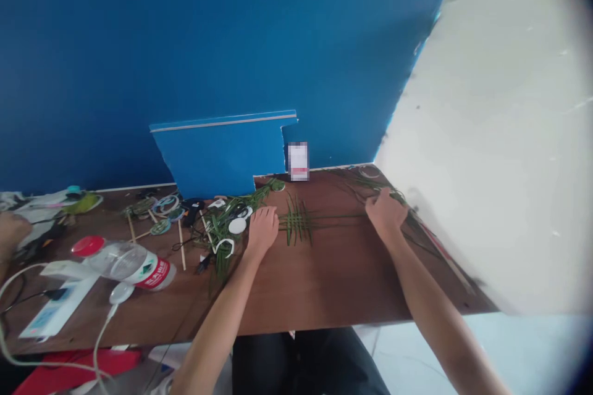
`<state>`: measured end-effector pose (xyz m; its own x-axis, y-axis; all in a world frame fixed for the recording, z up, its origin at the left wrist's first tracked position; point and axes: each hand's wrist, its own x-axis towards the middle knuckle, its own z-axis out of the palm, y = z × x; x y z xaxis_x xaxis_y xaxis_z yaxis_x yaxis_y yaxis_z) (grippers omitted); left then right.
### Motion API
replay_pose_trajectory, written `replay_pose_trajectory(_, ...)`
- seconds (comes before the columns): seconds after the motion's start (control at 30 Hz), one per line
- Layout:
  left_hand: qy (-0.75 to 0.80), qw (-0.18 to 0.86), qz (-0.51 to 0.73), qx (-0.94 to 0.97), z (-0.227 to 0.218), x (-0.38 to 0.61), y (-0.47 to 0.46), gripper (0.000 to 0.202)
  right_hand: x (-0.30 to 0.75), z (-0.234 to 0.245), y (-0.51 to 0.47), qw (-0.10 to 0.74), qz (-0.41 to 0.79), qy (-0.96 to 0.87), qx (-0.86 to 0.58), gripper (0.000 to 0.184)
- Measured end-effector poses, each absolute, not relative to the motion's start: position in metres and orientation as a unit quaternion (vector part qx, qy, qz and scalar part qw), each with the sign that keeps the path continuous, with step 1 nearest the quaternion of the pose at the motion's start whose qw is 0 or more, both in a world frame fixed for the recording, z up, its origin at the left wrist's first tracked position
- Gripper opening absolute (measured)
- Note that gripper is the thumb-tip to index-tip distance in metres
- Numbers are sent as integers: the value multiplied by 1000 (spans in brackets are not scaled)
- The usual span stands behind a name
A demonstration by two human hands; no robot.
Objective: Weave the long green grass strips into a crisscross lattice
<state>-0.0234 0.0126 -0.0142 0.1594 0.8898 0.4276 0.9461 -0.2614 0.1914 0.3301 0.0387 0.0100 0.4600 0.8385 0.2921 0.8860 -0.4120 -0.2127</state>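
Several narrow green leaf strips cross over and under each other in a small woven grid (299, 220) on the brown table. My left hand (263, 228) lies palm down at the left edge of the grid, its fingers stretched forward over the strip ends. Long strips run out of the grid to the right. At the table's right side my right hand (386, 215) reaches into loose green leaf strips (356, 180) by the white wall. Its fingers are bent down and look closed on a strip, though the fingertips are partly hidden.
Left of the grid lies a heap of green leaves (222, 222) with a white round lid (238, 225). Farther left are wooden sticks (181, 244), a red-capped plastic bottle (127, 262) and a power strip (60, 305). Another person's hand (13, 231) shows at the left edge. A blue partition (222, 62) stands behind.
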Motion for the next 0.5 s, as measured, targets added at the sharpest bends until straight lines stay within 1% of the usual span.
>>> replay_pose_trajectory(0.07,-621,76,-251,-739,-14,-27,13,25,342,7,42,151,-51,-489,-858,50)
replay_pose_trajectory(0.2,-627,98,-275,-722,-11,-31,12,20,355,0,46,152,-8,-473,-868,52)
replay_pose_trajectory(0.37,-588,114,-305,-741,-11,-25,7,18,357,-5,46,166,5,-474,-865,46)
replay_pose_trajectory(0.5,-546,124,-314,-767,-13,-15,4,21,355,-6,45,207,-33,-491,-846,38)
